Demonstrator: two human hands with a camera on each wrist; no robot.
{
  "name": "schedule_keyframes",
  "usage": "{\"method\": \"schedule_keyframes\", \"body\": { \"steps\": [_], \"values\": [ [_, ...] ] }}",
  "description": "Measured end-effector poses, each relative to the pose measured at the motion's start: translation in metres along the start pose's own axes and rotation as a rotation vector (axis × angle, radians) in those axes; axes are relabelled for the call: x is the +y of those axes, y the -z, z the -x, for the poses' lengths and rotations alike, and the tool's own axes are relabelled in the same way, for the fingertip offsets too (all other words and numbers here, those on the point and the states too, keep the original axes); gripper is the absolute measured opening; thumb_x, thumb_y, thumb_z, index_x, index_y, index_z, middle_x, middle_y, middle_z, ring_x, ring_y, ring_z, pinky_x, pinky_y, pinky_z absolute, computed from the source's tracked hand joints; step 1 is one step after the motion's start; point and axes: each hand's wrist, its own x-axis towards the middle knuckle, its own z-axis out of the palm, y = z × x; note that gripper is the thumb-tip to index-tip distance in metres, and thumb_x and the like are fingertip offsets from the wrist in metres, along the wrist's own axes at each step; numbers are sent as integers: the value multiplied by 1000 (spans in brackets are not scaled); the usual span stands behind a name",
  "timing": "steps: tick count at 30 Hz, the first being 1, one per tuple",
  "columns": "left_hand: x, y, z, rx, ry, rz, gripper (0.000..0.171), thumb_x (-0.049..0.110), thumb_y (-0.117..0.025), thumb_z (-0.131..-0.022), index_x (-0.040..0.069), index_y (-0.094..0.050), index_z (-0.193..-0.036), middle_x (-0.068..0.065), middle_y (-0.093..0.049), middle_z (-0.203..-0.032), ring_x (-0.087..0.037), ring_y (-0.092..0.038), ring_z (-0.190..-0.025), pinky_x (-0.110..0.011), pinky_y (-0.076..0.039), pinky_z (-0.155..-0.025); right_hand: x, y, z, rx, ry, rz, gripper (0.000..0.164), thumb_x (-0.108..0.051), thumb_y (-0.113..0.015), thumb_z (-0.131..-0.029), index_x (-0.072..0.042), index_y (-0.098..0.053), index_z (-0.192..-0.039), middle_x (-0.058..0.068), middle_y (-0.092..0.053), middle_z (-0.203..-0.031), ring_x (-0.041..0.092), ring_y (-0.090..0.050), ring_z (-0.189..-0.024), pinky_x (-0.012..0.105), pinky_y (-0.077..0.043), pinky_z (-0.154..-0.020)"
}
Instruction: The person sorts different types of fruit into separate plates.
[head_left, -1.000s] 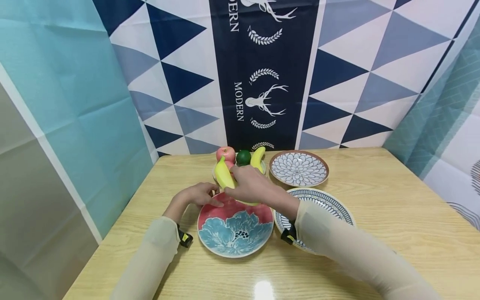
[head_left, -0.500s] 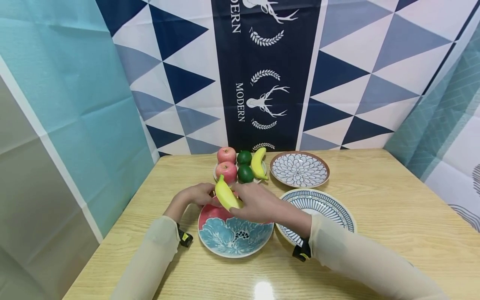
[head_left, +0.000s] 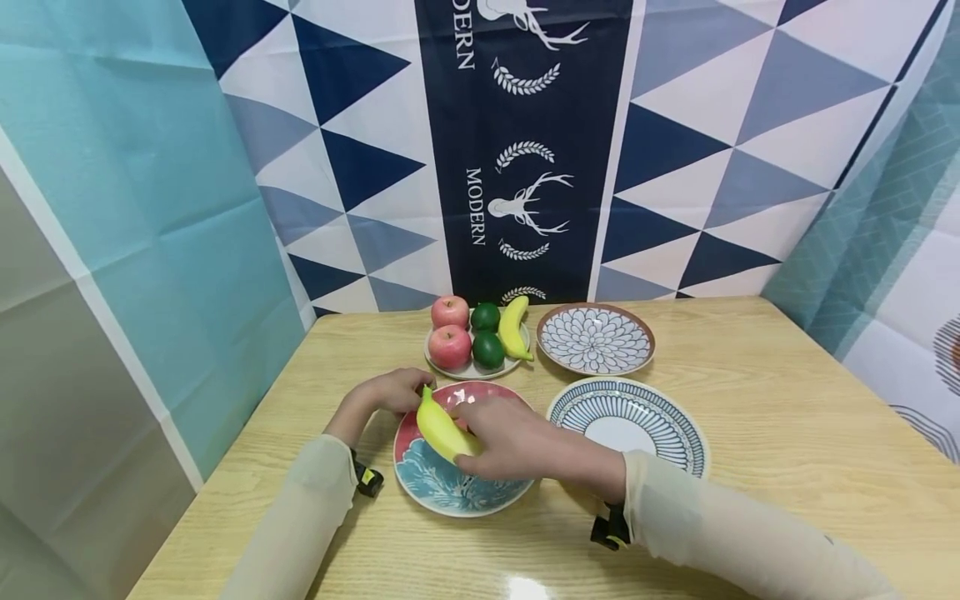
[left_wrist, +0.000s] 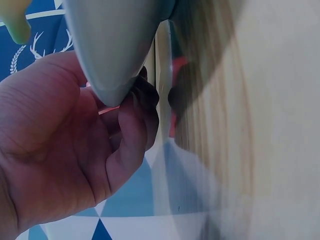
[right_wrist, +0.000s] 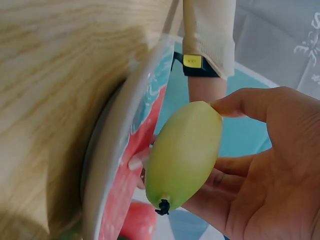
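My right hand (head_left: 510,437) pinches a yellow banana (head_left: 442,429) between thumb and fingers, over the plate with a red and blue flower pattern (head_left: 450,498). The right wrist view has this banana (right_wrist: 185,150) end-on, its dark tip towards the camera and the plate's red surface beside it. At that plate's far left edge, my left hand (head_left: 393,390) holds the rim. In the left wrist view its curled fingers (left_wrist: 127,130) are tucked under the plate's pale outer side (left_wrist: 112,45), with the thumb partly hidden behind the rim.
Behind the flower plate stands a small plate (head_left: 480,374) bearing two red apples (head_left: 450,346), two dark green fruits (head_left: 488,350) and another banana (head_left: 513,327). To the right are a blue-and-white plate (head_left: 622,433) and, farther back, a brown-rimmed plate (head_left: 596,337). A patterned cloth hangs behind the table.
The right hand has brought the banana from beside the fruit plate towards me, down over the flower plate, uncovering the fruit behind. The left hand has stayed at the rim.
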Motion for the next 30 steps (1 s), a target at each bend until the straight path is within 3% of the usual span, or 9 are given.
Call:
{"method": "schedule_keyframes", "body": {
  "steps": [6,8,13,21,27,30],
  "values": [
    [-3,-2,1,-4,-19,-7,9,5,-64,-96,10,-66,-103,-7,-61,-94,-20,-56,-79,-30,-50,-64,-4,-8,0,-46,46,1,66,-30,-81,-90,-9,-59,-149,-13,-62,-88,8,-55,-80,30,-46,-76],
    [-3,-2,1,-2,-20,4,5,12,-68,-99,10,-65,-102,-7,-61,-93,-20,-56,-78,-29,-50,-63,-5,-10,0,-59,44,1,65,-29,-80,-90,-10,-59,-149,-13,-62,-90,9,-56,-80,29,-47,-76],
    [-4,-2,0,-7,-4,35,24,32,-76,-98,11,-65,-101,-6,-62,-92,-19,-55,-75,-28,-48,-64,-6,-15,-1,-92,23,-10,66,-28,-80,-89,-13,-59,-150,-11,-57,-84,8,-53,-74,27,-46,-69],
    [-1,-2,-1,-9,0,34,26,34,-77,-98,10,-65,-100,-7,-61,-93,-20,-56,-79,-29,-49,-65,-8,-20,-1,-112,-11,-8,56,-28,-80,-88,-14,-64,-140,-10,-55,-80,8,-51,-71,26,-44,-61],
    [-1,-2,-1,-13,6,27,27,34,-77,-98,11,-64,-101,-7,-62,-94,-20,-57,-80,-29,-50,-66,-12,-21,0,-118,-41,43,61,-30,-80,-88,-15,-62,-144,-10,-61,-102,12,-55,-89,32,-48,-74],
    [-3,-2,-1,-10,9,29,27,34,-77,-98,11,-64,-101,-7,-62,-95,-20,-57,-81,-29,-51,-66,-13,-23,-1,-121,-46,63,55,-30,-80,-88,-15,-64,-139,-8,-63,-105,12,-56,-90,32,-49,-75]
  ]
}}
